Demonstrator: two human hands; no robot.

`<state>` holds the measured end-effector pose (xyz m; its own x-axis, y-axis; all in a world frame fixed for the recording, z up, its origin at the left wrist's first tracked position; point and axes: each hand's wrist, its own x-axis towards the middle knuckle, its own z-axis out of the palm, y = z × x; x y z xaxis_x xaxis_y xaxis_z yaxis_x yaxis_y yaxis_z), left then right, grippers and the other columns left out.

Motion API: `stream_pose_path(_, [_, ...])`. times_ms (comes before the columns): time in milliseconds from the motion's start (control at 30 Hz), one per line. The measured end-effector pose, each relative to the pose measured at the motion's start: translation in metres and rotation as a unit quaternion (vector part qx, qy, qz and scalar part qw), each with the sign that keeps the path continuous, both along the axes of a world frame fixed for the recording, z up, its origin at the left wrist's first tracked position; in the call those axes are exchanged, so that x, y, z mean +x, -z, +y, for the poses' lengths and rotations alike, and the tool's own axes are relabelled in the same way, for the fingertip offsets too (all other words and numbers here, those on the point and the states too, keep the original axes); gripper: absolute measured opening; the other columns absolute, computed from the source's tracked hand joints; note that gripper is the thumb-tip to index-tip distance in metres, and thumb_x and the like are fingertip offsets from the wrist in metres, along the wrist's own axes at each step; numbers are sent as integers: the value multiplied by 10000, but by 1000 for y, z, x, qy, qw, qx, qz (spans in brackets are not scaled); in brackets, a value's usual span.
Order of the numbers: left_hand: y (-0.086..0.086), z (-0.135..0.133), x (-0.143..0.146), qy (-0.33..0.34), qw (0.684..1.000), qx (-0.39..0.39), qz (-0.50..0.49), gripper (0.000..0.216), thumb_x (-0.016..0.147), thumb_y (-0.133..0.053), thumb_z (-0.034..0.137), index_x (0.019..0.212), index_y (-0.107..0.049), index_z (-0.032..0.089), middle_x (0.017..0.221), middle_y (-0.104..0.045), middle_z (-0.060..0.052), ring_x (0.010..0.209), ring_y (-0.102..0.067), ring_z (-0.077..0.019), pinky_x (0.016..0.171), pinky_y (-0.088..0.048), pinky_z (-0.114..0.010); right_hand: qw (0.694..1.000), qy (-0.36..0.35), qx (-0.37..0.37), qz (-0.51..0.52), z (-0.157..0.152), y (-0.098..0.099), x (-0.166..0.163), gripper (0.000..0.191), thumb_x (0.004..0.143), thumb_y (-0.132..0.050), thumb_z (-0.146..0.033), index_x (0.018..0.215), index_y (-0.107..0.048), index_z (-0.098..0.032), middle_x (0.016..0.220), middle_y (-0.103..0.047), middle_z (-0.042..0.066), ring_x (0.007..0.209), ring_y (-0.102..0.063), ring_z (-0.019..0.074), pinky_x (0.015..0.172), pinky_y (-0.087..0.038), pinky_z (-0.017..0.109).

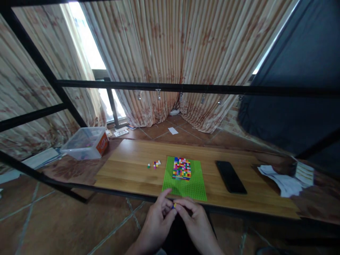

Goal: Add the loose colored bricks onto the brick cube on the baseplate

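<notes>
My left hand [160, 216] and my right hand [191, 216] meet in front of the table's near edge. Between their fingertips is a tiny piece made of yellow and blue toy bricks [174, 205], pinched from both sides. Just beyond, a green baseplate [198, 180] lies on the wooden table, and on it stands a block of many-coloured small bricks [182, 168]. Several loose bricks [156, 164], white, orange, pink and purple among them, lie left of the baseplate. One green and white piece [148, 165] sits a little apart from them.
A black phone [231, 177] lies right of the baseplate on the table [127, 170]. Folded white papers [278, 180] are at the right end. Beyond the table's left end stands a clear plastic bin [86, 143]. A black metal bar [170, 86] crosses in front of the curtains.
</notes>
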<state>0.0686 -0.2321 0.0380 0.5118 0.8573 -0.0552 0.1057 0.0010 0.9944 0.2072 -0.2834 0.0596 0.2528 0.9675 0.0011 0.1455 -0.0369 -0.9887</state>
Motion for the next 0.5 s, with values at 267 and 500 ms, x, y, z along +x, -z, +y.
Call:
stream_pose_path(267, [-56, -15, 9, -50, 993, -35, -104, 241, 855, -583, 383, 961, -579, 166, 776, -624, 1, 692, -600, -106, 666, -493, -234, 981, 104, 7, 167, -6, -26, -7, 298, 746, -743, -461, 918, -777, -220, 707, -683, 5, 636, -557, 131, 635, -463, 261])
stream_pose_path(500, [-72, -28, 4, -76, 991, 2, -111, 198, 862, -597, 361, 837, -611, 165, 689, -569, 27, 595, -505, -71, 562, -421, -186, 987, 114, 49, 101, -17, -41, -24, 260, 774, -726, -437, 920, -772, -227, 798, -704, 17, 720, -601, 150, 696, -485, 279])
